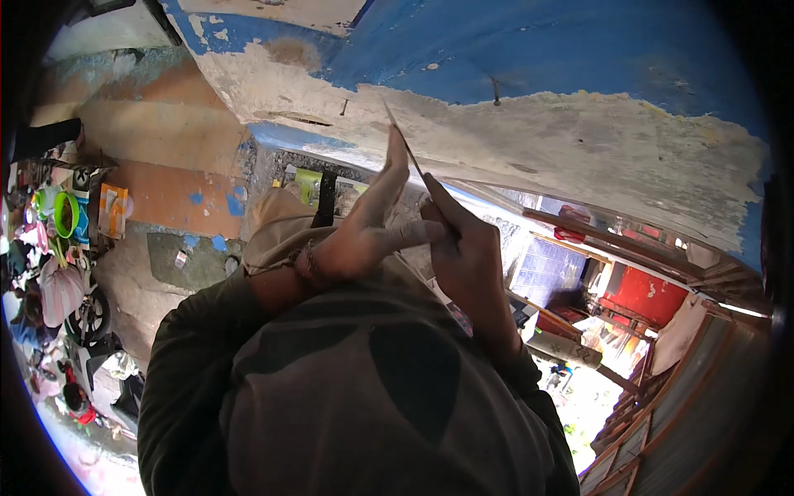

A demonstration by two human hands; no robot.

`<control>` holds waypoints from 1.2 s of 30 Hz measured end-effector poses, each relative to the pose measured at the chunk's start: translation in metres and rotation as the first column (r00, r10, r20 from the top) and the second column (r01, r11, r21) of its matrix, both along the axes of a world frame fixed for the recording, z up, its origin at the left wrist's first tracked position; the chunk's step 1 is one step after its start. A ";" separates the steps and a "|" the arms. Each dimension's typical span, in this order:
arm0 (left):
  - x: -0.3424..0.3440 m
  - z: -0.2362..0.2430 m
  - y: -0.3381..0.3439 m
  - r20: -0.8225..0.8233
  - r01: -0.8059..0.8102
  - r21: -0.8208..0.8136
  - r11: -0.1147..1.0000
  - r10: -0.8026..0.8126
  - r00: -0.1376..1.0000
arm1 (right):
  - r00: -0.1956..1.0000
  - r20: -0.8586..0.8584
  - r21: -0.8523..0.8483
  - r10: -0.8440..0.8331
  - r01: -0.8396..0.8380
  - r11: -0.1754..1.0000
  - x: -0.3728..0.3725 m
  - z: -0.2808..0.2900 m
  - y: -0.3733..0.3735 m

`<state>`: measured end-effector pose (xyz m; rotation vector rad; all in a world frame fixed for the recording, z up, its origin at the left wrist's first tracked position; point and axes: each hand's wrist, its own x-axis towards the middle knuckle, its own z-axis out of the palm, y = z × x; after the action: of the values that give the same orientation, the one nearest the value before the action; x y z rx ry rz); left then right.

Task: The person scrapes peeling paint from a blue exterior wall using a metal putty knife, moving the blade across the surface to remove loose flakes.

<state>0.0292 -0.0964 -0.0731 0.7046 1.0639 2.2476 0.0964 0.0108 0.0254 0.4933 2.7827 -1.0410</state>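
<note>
My right hand [467, 240] is closed around the near end of a thin, flat blade-like tool [405, 142]. The tool shows nearly edge-on, so its kind cannot be made out; it slants up and left from my fingers toward the wall. My left hand [364, 231] lies along the tool's left side with its fingers stretched out, its thumb reaching across to the right hand. A bracelet [308, 263] circles the left wrist. Past the tool's tip is a wall [562, 132] with blue paint over a bare, patchy whitish band.
Two nails stick out of the wall, one a dark nail [496, 91]. At left, a parked motorcycle wheel [89, 316] and cluttered goods with a green ring [66, 215] stand beside the worn floor [178, 194]. Wooden beams [616, 248] and a red panel [641, 296] are at right.
</note>
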 end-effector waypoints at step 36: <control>-0.019 -0.001 0.003 0.214 -0.014 0.088 0.996 -0.005 0.977 | 0.997 -0.019 0.056 0.072 -0.070 0.996 -0.034 -0.018 -0.005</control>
<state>0.0099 -0.0936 -0.0745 0.4816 0.8667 2.3247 0.0621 0.0058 0.0072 0.3888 2.8315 -0.9622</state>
